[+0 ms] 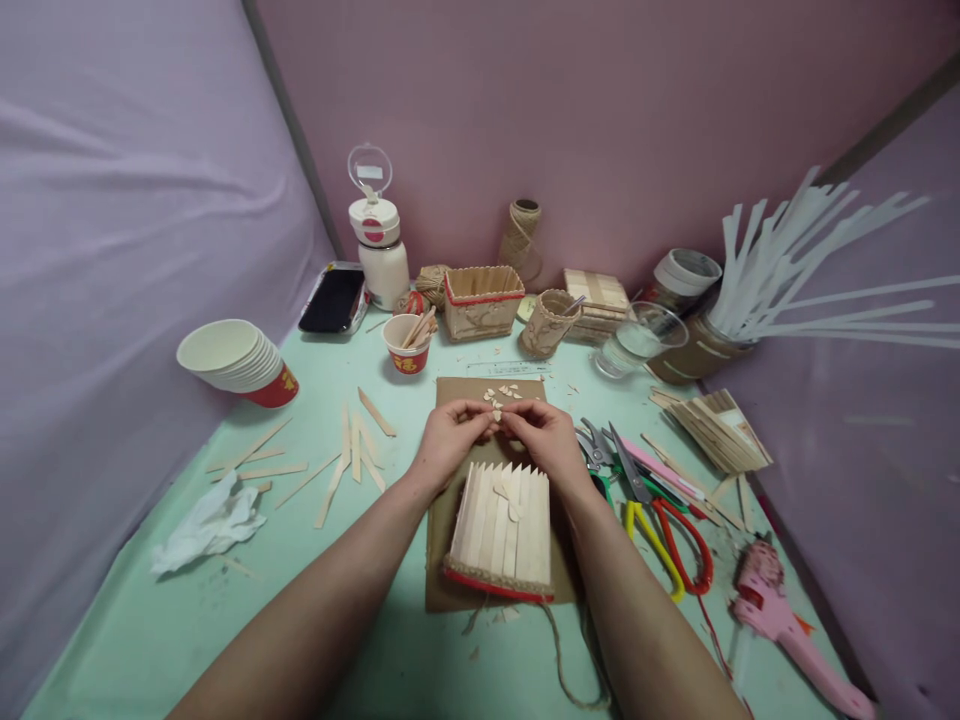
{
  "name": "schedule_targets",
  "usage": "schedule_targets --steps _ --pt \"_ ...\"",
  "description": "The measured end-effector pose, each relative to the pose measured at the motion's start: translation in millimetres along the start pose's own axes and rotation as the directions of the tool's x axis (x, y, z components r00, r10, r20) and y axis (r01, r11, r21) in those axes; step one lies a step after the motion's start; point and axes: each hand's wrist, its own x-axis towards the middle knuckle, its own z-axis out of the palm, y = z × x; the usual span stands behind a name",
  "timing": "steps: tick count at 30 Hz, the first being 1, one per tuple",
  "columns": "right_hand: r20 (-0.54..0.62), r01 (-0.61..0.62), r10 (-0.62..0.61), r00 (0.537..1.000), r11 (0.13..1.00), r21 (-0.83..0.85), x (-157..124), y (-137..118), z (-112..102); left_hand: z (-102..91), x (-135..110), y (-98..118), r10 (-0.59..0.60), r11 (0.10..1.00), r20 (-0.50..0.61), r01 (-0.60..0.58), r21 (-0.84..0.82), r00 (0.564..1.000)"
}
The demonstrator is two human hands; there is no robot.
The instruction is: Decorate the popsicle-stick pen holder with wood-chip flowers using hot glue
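My left hand (451, 438) and my right hand (547, 440) meet at the fingertips over a brown cardboard sheet (444, 580). Both are closed in a pinch on one small pale wood chip (497, 415). Just beyond the fingers, several similar wood chips (510, 390) lie loose on the cardboard. Nearer to me, between my forearms, rests a cup-like piece made of wooden craft sticks (491, 530). Its stick tips are pointed, twine and a red strip run along its near edge, and small leaf-shaped chips sit on its side.
Scissors (637, 480), pliers (596, 445) and a pink glue gun (787, 630) lie at right. Loose sticks (349, 450), a crumpled tissue (210, 525) and stacked paper cups (236, 360) are at left. Behind stand a stick-filled cup (405, 350), a stick box (484, 310) and a glass (622, 345).
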Motion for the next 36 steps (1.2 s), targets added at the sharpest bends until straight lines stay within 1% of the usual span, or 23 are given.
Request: schedule_targets --steps 13,19,24,28,32,34,36 --pt "-0.015 -0.029 0.029 0.999 1.0 -0.006 0 -1 0 0.3 0 1 -0.001 1.0 -0.004 0.001 -0.005 1.0" --pt "-0.017 -0.022 0.021 1.0 0.999 -0.027 -1 -3 1 0.3 -1 1 -0.004 1.0 -0.004 0.004 0.003 1.0" --pt "-0.008 0.005 -0.005 1.0 0.997 -0.078 -1 -1 -1 0.2 0 1 0.002 1.0 0.002 -0.002 0.01 1.0" --pt "0.001 0.04 -0.041 0.999 0.981 -0.187 -1 -1 -9 0.3 1 0 0.011 1.0 -0.012 -0.011 0.01 1.0" --pt "0.035 0.08 -0.072 0.997 0.94 -0.33 -2 -6 -22 0.0 0 0 0.012 1.0 -0.012 -0.012 -0.002 1.0" --pt "-0.031 0.119 -0.148 0.989 0.889 -0.443 -1 -8 -30 -0.2 0 0 0.009 1.0 -0.012 -0.009 -0.012 1.0" --pt "-0.127 0.153 -0.277 0.952 0.795 -0.587 2 -8 -40 -0.3 0 -1 0.005 1.0 -0.011 -0.005 -0.02 1.0"
